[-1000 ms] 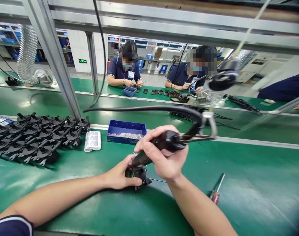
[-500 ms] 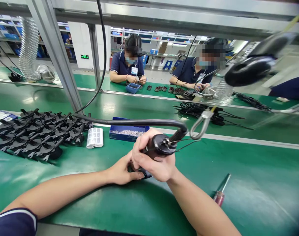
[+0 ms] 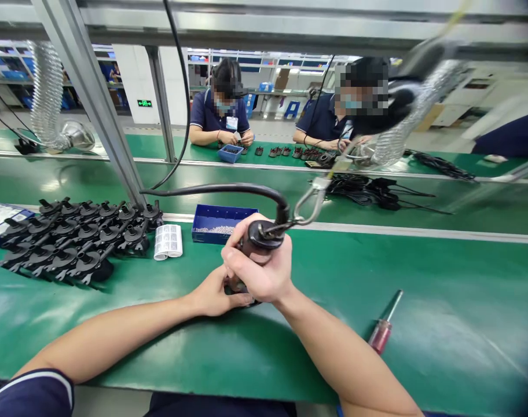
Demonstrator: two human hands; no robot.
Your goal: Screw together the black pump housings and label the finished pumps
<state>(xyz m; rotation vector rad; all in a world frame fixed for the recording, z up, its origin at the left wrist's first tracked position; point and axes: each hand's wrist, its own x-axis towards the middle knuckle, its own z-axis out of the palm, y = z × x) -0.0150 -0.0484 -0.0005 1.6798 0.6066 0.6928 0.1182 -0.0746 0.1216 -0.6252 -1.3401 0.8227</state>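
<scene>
A black electric screwdriver point(image 3: 264, 234) hangs from a metal hook and cable, with my right hand point(image 3: 264, 272) wrapped round its body. It points downward, and its tip is hidden behind my hands. My left hand point(image 3: 218, 292) is closed on a dark part point(image 3: 250, 302) on the green bench, just below the screwdriver. Most of that part is covered by my fingers, so its shape does not show. Behind my hands stands a blue tray point(image 3: 216, 236) holding many small silvery screws.
Rows of black plastic assemblies point(image 3: 68, 240) fill the bench's left, beside a curled label sheet point(image 3: 168, 242). A red-handled screwdriver point(image 3: 383, 330) lies at right. Cables point(image 3: 368, 194) lie beyond the rail. Two co-workers point(image 3: 223, 119) sit opposite. A metal post point(image 3: 94, 104) rises left.
The electric screwdriver and my right hand have moved a little left, and the tool now stands more upright. Its hanging hook has swung left. My left hand still holds the dark part.
</scene>
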